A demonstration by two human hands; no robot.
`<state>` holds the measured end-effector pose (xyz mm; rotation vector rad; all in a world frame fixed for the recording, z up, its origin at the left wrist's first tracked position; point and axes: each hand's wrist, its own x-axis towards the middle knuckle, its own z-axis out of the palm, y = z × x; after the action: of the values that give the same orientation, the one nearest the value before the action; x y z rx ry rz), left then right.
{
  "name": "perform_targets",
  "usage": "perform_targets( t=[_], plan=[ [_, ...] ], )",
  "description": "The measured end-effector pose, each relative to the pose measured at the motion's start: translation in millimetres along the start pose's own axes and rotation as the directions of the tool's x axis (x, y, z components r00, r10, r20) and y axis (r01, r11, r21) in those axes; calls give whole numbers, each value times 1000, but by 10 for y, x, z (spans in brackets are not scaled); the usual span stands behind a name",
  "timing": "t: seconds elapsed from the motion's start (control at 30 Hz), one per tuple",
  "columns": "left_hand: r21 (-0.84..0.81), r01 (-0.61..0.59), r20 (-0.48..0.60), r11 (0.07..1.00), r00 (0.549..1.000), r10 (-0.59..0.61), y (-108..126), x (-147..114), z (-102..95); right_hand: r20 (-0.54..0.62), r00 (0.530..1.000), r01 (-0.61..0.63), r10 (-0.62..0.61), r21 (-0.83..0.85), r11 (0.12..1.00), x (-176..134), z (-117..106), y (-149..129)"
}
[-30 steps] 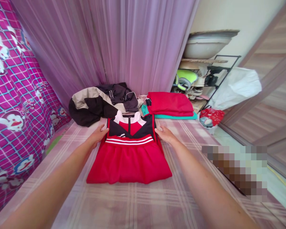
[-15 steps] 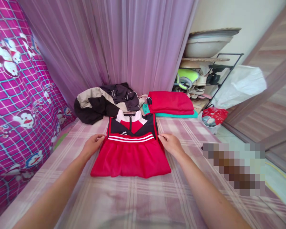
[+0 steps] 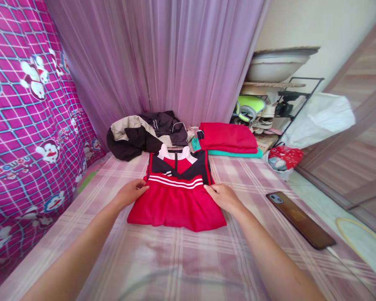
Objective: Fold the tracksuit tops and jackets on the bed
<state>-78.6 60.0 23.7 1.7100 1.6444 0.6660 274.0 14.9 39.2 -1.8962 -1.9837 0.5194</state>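
Note:
A folded red, black and white zip-up jacket [image 3: 177, 207] lies on the plaid bedsheet, its white collar pointing away from me. Across its middle runs a red band with white stripes, and the red cloth flares out below that. At the left end of the band, my left hand [image 3: 132, 193] pinches the jacket's edge between thumb and fingers. My right hand [image 3: 224, 196] grips the opposite side in the same way, with its fingertips on the red cloth just under the stripes.
Behind the jacket lie a rumpled black-and-beige garment [image 3: 130, 136] and a folded red garment [image 3: 227, 137] on a teal one [image 3: 244, 153]. A phone [image 3: 301, 219] with a cable rests at right. A purple curtain [image 3: 175, 62] hangs behind; a rack [image 3: 293, 115] stands beyond the bed.
Both my hands have moved inward from the jacket's side edges onto its red cloth near the striped band. The camera view has shifted slightly; the jacket stays flat on the bed.

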Motion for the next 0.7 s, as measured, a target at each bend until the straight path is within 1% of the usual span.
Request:
perform_targets(
  t=[0.07,0.17,0.2,0.23,0.27,0.3,0.33,0.37,0.4,0.47,0.53,0.6,0.7],
  plan=[
    [-61,-4,1,998,1000,4,67,-41,8,-9,1000,23,-23,4,1000,-17,14,-42],
    [-224,32,75,974,997,-15,192,-119,-21,-55,998,38,-36,35,999,-33,24,-59],
    [-275,49,96,960,995,-23,227,-140,-42,-109,993,40,-36,30,999,-39,20,-48],
    [-322,57,93,945,995,-28,252,-154,-67,-192,981,42,-39,13,999,-44,14,-28],
    [-366,51,64,929,997,-30,264,-160,-89,-295,955,38,-41,-15,999,-49,7,-1],
    [-406,34,17,913,999,-30,262,-156,-105,-394,918,20,-37,-48,999,-51,3,30],
    [-437,14,-40,899,999,-35,247,-144,-110,-465,885,-13,-26,-80,997,-50,4,64],
    [-454,1,-92,891,995,-48,220,-125,-103,-494,869,-58,-2,-107,993,-45,12,97],
    [-454,5,-128,891,989,-71,186,-102,-85,-479,877,-109,35,-128,986,-36,26,128],
    [-416,61,-166,908,976,-141,118,-61,-27,-370,921,-194,123,-161,968,-14,67,174],
    [-385,118,-181,915,963,-201,81,-48,22,-283,941,-237,183,-170,956,4,105,205],
    [-410,154,-138,899,964,-228,88,-73,32,-265,944,-243,199,-149,958,7,121,227],
    [-458,188,-17,869,976,-219,137,-134,-14,-314,935,-201,162,-98,975,-8,123,262]
  ],
)
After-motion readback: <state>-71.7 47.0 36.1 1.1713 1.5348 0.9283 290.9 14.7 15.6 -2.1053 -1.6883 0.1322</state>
